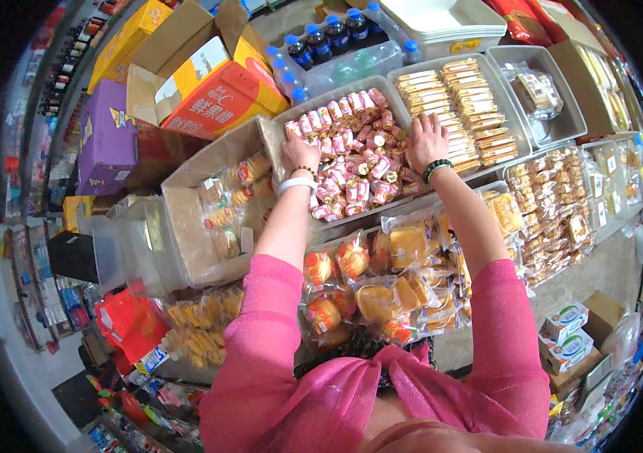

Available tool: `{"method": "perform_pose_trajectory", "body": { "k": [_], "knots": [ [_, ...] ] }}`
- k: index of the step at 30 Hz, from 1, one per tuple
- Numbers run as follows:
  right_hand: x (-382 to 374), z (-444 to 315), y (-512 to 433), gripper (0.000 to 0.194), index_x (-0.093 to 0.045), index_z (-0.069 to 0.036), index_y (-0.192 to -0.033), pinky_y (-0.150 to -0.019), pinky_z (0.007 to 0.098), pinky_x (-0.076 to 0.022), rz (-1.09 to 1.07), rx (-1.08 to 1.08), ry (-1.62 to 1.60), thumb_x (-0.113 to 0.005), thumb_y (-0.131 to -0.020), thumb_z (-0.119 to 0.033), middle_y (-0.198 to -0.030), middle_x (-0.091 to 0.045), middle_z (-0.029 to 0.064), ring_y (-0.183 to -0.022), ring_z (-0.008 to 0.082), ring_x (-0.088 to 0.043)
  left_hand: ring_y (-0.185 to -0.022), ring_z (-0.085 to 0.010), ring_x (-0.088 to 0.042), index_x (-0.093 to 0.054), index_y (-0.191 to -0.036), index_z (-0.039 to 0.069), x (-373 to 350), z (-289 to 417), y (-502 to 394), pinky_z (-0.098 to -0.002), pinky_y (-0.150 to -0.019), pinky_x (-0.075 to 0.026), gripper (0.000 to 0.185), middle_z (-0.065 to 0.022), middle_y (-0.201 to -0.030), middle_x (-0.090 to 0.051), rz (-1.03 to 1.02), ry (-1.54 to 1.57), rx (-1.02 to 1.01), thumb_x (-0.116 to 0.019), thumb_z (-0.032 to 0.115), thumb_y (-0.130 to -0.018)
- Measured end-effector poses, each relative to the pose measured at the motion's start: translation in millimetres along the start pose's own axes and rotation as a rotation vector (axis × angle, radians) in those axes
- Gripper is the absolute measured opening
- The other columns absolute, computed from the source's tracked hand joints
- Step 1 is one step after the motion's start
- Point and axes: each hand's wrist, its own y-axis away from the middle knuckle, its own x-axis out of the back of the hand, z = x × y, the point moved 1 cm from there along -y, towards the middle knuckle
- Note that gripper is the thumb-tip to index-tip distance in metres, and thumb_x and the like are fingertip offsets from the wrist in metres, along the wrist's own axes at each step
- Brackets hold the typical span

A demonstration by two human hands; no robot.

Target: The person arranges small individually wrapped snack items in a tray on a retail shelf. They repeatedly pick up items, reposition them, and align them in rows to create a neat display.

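Observation:
A clear plastic bin (293, 113) holds many small pink-and-white wrapped cylindrical snacks (355, 164), some standing in rows along its back, the others loose. My left hand (300, 154) lies at the bin's left side, its fingertips by the end of the back row. At the right side is my right hand (428, 141), fingers spread over the wall between this bin and a neighbouring one with rows of flat packaged biscuits (460, 102). Whether the left fingers grip a snack cannot be told. Nothing shows held in the right hand.
Bagged breads (406, 243) lie in front of the bin. To the left stand a cardboard box (191, 226) with packaged cakes and an orange juice carton (219, 96). Dark drink bottles (317, 42) stand behind; bagged brown snacks (551, 204) fill a bin at right.

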Motion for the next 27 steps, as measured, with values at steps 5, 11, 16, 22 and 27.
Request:
{"method": "perform_pose_trajectory", "body": {
  "k": [5, 11, 16, 22, 27],
  "knots": [
    [-3, 4, 1, 0.047, -0.044, -0.006, -0.119, -0.097, 0.0506, -0.0263, -0.004, 0.012, -0.1, -0.054, -0.076, -0.024, -0.13, -0.04, 0.014, -0.125, 0.0332, -0.029, -0.101, -0.0374, -0.052, -0.033, -0.128, 0.007, -12, 12, 4, -0.0437, -0.085, -0.044, 0.054, -0.0217, -0.114, -0.045, 0.087, -0.021, 0.123, -0.056, 0.006, -0.079],
    [-4, 5, 1, 0.05, -0.045, -0.008, -0.118, -0.097, 0.0483, -0.0278, 0.02, -0.011, -0.091, -0.058, -0.073, -0.023, -0.128, -0.041, 0.0107, -0.124, 0.0315, -0.031, -0.098, -0.0398, -0.053, -0.039, -0.116, 0.003, -7, 9, 1, -0.0437, -0.082, -0.045, 0.046, -0.0257, -0.108, -0.047, 0.104, -0.081, -0.007, -0.061, 0.012, -0.077],
    [-3, 4, 1, 0.045, -0.047, -0.008, -0.114, -0.096, 0.0473, -0.0285, 0.05, -0.016, -0.105, -0.058, -0.073, -0.022, -0.126, -0.042, 0.0118, -0.123, 0.0314, -0.032, -0.095, -0.0378, -0.056, -0.048, -0.1, -0.001, 23, 7, -32, -0.0434, -0.081, -0.045, 0.032, -0.0251, -0.095, -0.056, 0.172, -0.164, -0.132, -0.061, 0.012, -0.074],
    [-3, 3, 1, 0.045, -0.047, -0.008, -0.114, -0.096, 0.0478, -0.0288, 0.071, -0.015, -0.123, -0.058, -0.074, -0.023, -0.126, -0.043, 0.0115, -0.122, 0.0315, -0.033, -0.095, -0.0348, -0.058, -0.055, -0.101, 0.0, 33, 3, -37, -0.0408, -0.082, -0.046, 0.033, -0.0237, -0.098, -0.06, -0.161, -0.144, -0.032, -0.057, 0.014, -0.071],
    [-2, 4, 1, 0.044, -0.047, -0.009, -0.114, -0.096, 0.0477, -0.0287, 0.061, -0.015, -0.108, -0.058, -0.074, -0.024, -0.127, -0.042, 0.0107, -0.122, 0.0314, -0.033, -0.097, -0.0351, -0.057, -0.057, -0.101, -0.001, 8, -2, -29, -0.0398, -0.084, -0.046, 0.034, -0.0242, -0.103, -0.058, -0.212, -0.297, -0.052, -0.058, 0.018, -0.072]
  ]
}}
